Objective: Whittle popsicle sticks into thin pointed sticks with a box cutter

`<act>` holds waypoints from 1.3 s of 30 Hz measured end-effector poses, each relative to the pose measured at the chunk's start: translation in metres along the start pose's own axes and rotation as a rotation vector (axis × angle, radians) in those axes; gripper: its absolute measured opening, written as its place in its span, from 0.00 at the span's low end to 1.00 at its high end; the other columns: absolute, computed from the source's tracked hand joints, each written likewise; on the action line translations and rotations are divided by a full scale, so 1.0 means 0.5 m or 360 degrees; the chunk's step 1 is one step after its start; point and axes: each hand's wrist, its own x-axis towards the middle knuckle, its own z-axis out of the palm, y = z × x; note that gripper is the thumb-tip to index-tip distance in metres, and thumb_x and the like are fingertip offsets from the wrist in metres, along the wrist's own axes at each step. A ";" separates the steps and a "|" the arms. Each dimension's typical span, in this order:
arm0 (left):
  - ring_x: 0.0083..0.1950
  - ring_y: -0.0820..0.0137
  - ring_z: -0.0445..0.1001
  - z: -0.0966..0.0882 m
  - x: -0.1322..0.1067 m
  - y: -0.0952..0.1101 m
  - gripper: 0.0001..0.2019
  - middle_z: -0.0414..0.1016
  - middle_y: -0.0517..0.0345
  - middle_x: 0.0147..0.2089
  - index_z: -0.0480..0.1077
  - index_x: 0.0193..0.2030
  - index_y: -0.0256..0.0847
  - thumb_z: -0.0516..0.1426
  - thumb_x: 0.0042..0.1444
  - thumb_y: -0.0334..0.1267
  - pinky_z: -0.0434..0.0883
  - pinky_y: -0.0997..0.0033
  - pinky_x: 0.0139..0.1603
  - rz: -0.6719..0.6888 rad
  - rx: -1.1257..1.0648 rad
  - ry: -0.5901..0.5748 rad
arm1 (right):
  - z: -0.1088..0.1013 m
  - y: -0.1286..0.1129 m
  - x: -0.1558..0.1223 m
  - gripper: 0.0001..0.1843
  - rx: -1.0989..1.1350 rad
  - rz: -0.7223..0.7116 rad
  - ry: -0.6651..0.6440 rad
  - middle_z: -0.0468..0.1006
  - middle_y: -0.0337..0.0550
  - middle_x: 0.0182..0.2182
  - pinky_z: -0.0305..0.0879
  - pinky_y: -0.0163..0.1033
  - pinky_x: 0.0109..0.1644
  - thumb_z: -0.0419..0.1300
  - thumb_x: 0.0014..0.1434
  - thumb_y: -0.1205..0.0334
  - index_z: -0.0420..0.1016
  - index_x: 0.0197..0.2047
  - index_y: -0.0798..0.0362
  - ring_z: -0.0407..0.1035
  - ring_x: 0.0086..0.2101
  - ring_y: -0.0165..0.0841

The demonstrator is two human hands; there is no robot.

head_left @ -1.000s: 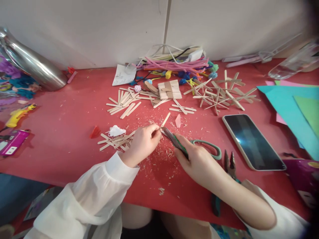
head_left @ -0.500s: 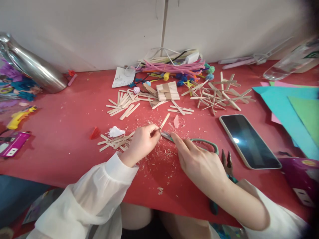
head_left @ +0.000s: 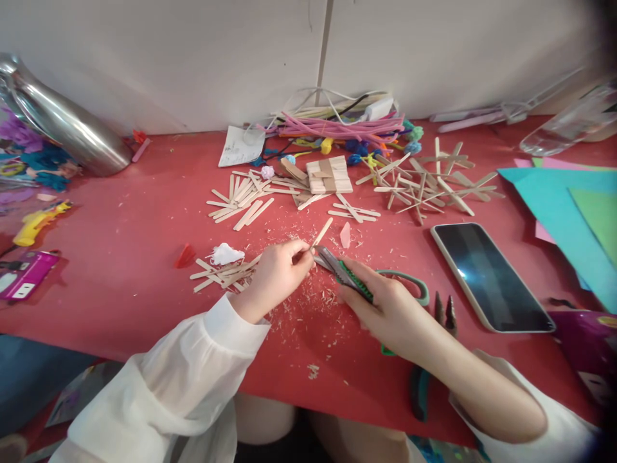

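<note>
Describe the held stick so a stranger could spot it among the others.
On the red table, find the shavings near the front. The wooden stick, pinched by the left hand, angles away, a green-handled cutter at its base. Unlike the loose sticks, it is gripped.

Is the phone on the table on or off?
Off: the phone lies face up beside the right hand, its screen dark, showing only a pale reflection.

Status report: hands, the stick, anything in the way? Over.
Left hand pinching pale wooden craft stick. Right hand gripping green-handled cutter, blade at stick's base. Shavings around, nothing blocking.
</note>
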 end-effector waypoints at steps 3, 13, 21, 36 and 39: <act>0.23 0.75 0.67 0.000 -0.001 0.001 0.10 0.70 0.60 0.22 0.66 0.25 0.38 0.51 0.57 0.33 0.61 0.76 0.24 0.0018 0.0047 0.0010 | 0.005 0.001 0.001 0.18 -0.0196 -0.0124 0.0044 0.72 0.34 0.17 0.59 0.31 0.20 0.48 0.58 0.64 0.66 0.51 0.56 0.65 0.16 0.28; 0.21 0.77 0.59 0.001 0.000 0.007 0.12 0.60 0.65 0.18 0.58 0.21 0.39 0.50 0.55 0.31 0.56 0.77 0.23 -0.0055 -0.0023 -0.0051 | 0.021 0.002 -0.023 0.25 -0.1344 -0.0444 0.0415 0.77 0.43 0.27 0.45 0.35 0.15 0.50 0.55 0.71 0.66 0.57 0.56 0.68 0.18 0.31; 0.22 0.77 0.56 -0.005 -0.001 0.002 0.12 0.56 0.66 0.20 0.55 0.21 0.39 0.50 0.56 0.33 0.54 0.76 0.24 -0.0096 -0.0042 -0.0082 | 0.011 -0.007 -0.025 0.26 -0.1711 -0.0520 0.0531 0.74 0.38 0.24 0.44 0.35 0.17 0.55 0.52 0.72 0.69 0.56 0.51 0.67 0.19 0.30; 0.24 0.77 0.56 -0.008 0.000 -0.003 0.12 0.55 0.66 0.21 0.55 0.23 0.39 0.50 0.56 0.34 0.55 0.76 0.26 -0.0081 -0.0008 -0.0046 | -0.004 0.012 0.005 0.20 -0.0230 -0.0072 0.0082 0.71 0.33 0.16 0.59 0.31 0.20 0.48 0.60 0.56 0.69 0.52 0.52 0.63 0.14 0.28; 0.24 0.77 0.55 -0.007 -0.001 -0.003 0.12 0.54 0.66 0.21 0.55 0.23 0.39 0.50 0.57 0.35 0.55 0.76 0.26 -0.0074 0.0034 -0.0033 | -0.002 0.014 0.002 0.21 -0.0111 -0.0030 0.0063 0.69 0.32 0.15 0.58 0.31 0.19 0.49 0.59 0.57 0.68 0.54 0.51 0.62 0.14 0.28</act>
